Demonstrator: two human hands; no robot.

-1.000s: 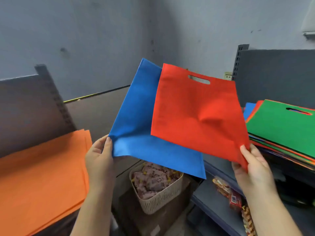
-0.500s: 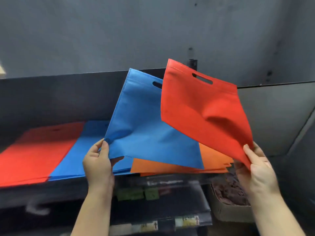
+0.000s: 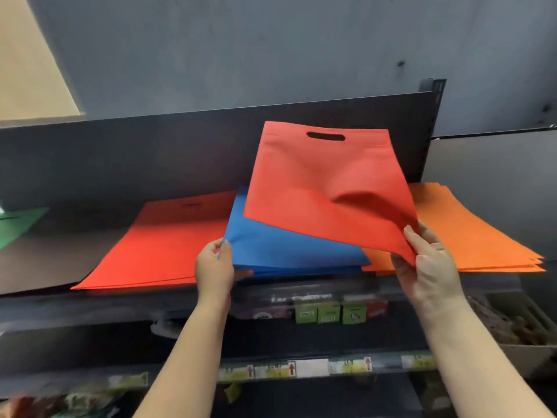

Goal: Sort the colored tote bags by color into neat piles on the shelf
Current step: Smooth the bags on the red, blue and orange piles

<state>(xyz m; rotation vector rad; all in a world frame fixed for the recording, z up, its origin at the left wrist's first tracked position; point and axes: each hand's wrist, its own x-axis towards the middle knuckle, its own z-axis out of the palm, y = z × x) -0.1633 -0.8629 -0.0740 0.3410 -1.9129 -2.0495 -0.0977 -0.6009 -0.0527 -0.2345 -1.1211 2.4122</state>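
Above the blue pile (image 3: 289, 251) on the shelf (image 3: 180, 300), the right hand (image 3: 428, 267) pinches a sagging corner of the red tote bag (image 3: 325, 188), evidently light and floppy, while the left hand (image 3: 214, 267) pinches the blue bag's corner.

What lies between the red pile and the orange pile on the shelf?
In the head view, the blue pile lies between the red pile and orange pile; the left hand grips its top bag's corner.

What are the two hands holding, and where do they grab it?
The right hand pinches the red tote bag by its lower corner. The left hand grips the blue tote bag at its left corner.
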